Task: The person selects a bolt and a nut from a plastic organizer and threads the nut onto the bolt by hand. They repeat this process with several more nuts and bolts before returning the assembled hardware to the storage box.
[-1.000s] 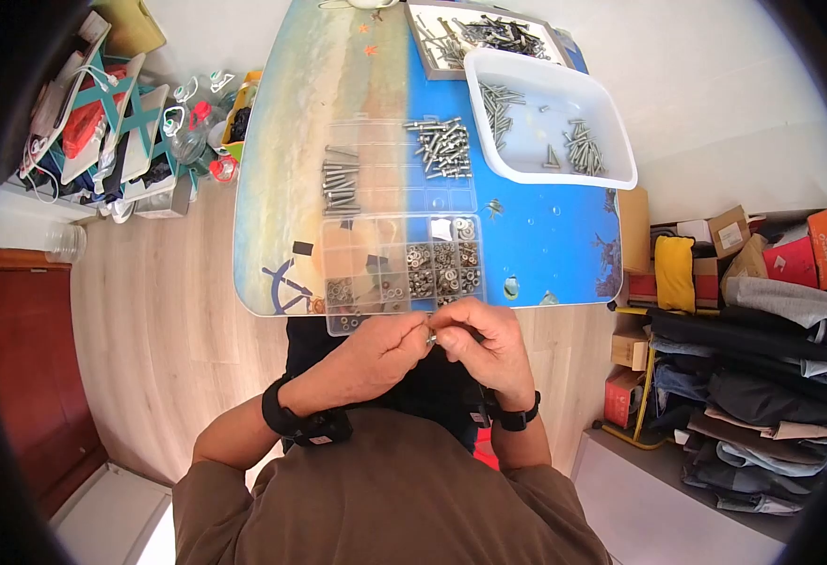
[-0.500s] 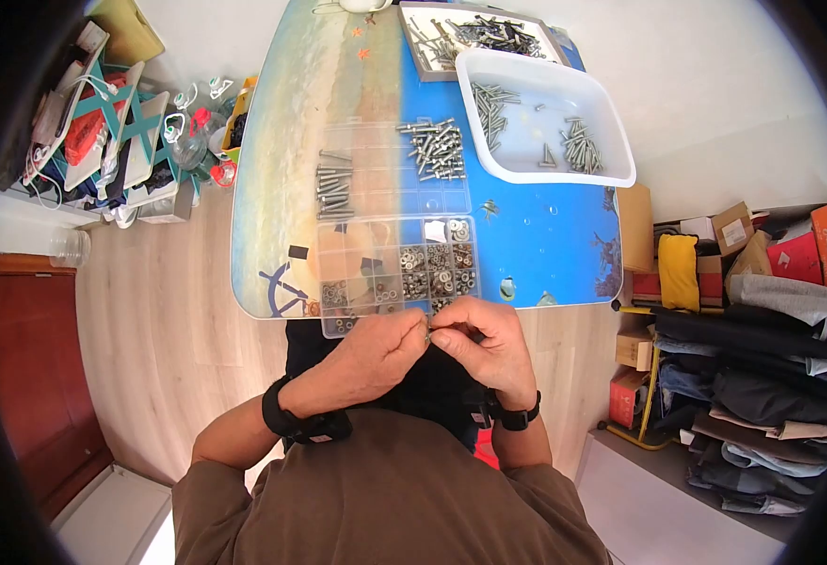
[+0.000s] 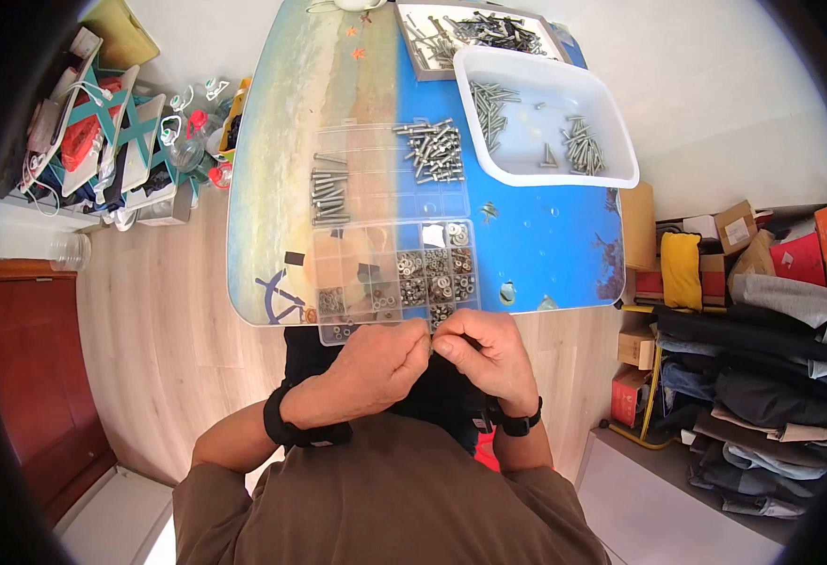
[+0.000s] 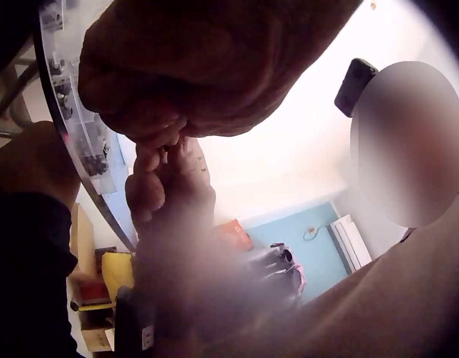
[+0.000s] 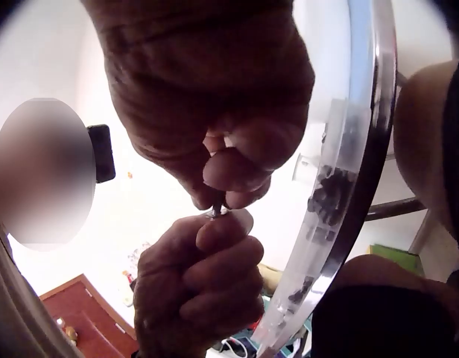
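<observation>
Both hands meet at the table's near edge, over the front of a clear compartment box (image 3: 338, 247). The left hand (image 3: 366, 372) has its fingers curled tight and pinches one end of a small metal bolt (image 5: 218, 201). From the other side, the right hand (image 3: 489, 353) pinches it between thumb and fingers. A shiny bit of metal shows at the left fingertips in the right wrist view; the fingers hide most of the bolt. Nuts and washers (image 3: 439, 287) fill several compartments. On the open lid (image 3: 376, 141) lie bolts (image 3: 432, 151) and a row of longer screws (image 3: 329, 193).
A white plastic tub (image 3: 545, 71) with screws in groups stands at the right on the table (image 3: 564, 245). Behind it is a shallow box (image 3: 413, 56) of mixed bolts. A shelf with bottles (image 3: 187, 151) is at the left, stacked clothes (image 3: 752, 395) at the right.
The hands stay together at nearly the same spot, with small finger movements around the bolt. The box and table shift slightly left in the head view.
</observation>
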The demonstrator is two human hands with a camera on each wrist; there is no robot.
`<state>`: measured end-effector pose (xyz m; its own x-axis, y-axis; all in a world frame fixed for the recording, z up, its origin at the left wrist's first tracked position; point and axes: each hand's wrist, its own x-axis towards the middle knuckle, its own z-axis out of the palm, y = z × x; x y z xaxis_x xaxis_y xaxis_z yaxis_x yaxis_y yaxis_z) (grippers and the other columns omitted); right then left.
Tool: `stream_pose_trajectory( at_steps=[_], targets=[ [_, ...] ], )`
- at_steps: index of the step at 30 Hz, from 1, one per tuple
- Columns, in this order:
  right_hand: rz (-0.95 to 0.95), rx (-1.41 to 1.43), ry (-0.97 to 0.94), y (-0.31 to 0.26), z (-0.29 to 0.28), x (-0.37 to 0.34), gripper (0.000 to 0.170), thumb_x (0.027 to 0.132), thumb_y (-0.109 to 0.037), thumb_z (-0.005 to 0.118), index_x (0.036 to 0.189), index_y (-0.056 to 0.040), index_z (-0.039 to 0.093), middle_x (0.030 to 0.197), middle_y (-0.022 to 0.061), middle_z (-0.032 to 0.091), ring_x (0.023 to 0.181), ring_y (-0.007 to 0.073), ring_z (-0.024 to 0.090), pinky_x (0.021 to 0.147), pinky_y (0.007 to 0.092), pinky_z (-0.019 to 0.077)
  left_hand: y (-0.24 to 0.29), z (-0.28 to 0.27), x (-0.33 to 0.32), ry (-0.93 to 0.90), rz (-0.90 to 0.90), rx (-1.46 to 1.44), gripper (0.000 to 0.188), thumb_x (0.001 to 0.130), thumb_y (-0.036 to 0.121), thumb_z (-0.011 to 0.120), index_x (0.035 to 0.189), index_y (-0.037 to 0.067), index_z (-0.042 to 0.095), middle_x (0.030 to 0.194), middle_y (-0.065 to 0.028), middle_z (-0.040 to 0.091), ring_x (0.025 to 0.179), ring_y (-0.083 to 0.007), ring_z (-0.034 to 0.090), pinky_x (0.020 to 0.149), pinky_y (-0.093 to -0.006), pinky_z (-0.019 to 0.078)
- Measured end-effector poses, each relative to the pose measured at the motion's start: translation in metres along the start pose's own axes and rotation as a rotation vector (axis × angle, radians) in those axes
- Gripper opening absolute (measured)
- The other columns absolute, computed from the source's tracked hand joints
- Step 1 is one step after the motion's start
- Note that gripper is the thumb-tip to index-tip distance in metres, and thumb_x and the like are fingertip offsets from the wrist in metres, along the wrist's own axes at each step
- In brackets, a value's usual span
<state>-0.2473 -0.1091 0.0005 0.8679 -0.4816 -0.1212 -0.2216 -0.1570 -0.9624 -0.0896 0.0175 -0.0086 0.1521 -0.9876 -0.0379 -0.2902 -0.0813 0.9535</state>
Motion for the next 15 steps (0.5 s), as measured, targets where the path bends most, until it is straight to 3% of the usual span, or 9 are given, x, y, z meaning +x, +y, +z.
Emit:
stream_pose_trajectory(
  at_steps=[6, 8, 10, 15],
  targets=[
    [-0.158, 0.106, 0.137, -0.004, -0.006, 0.001, 0.012, 0.08, 0.004, 0.075, 0.088, -0.0013, 0.066, 0.083, 0.0058, 0.066, 0.067, 0.0136, 0.061, 0.058, 0.0263, 0.0463, 0.005, -0.012, 0.004, -0.087, -0.056, -0.081, 0.015, 0.095, 0.011, 0.047, 0.085, 0.0, 0.05, 0.065, -0.0237, 0.052, 0.063, -0.0452, 0.054, 0.057, -0.0507, 0.0396],
    [-0.205, 0.14, 0.19, -0.002, -0.01, 0.002, 0.015, 0.078, 0.007, 0.075, 0.087, -0.0014, 0.066, 0.083, 0.0058, 0.066, 0.068, 0.013, 0.061, 0.058, 0.026, 0.0462, 0.005, -0.017, 0.004, -0.133, -0.102, -0.074, 0.02, 0.097, 0.012, 0.043, 0.085, -0.002, 0.051, 0.066, -0.0179, 0.054, 0.057, -0.0301, 0.052, 0.058, -0.0402, 0.0417],
    [-0.257, -0.198, 0.381, 0.0, -0.013, 0.006, 0.015, 0.078, 0.007, 0.074, 0.087, -0.0011, 0.066, 0.082, 0.0062, 0.066, 0.067, 0.0128, 0.061, 0.056, 0.0257, 0.0458, 0.01, -0.02, 0.005, -0.132, -0.109, -0.076, 0.02, 0.097, 0.011, 0.043, 0.085, -0.002, 0.051, 0.066, -0.0177, 0.053, 0.058, -0.0291, 0.052, 0.058, -0.0397, 0.0414],
    [-0.138, -0.492, 0.421, 0.002, -0.015, 0.021, 0.014, 0.078, 0.001, 0.076, 0.087, -0.0027, 0.067, 0.08, 0.0093, 0.066, 0.061, 0.0211, 0.061, 0.053, 0.0295, 0.0474, 0.007, -0.02, 0.01, -0.127, -0.129, -0.105, 0.019, 0.098, 0.011, 0.042, 0.086, -0.001, 0.052, 0.067, -0.0161, 0.053, 0.059, -0.0264, 0.052, 0.058, -0.039, 0.0412]
  ],
)
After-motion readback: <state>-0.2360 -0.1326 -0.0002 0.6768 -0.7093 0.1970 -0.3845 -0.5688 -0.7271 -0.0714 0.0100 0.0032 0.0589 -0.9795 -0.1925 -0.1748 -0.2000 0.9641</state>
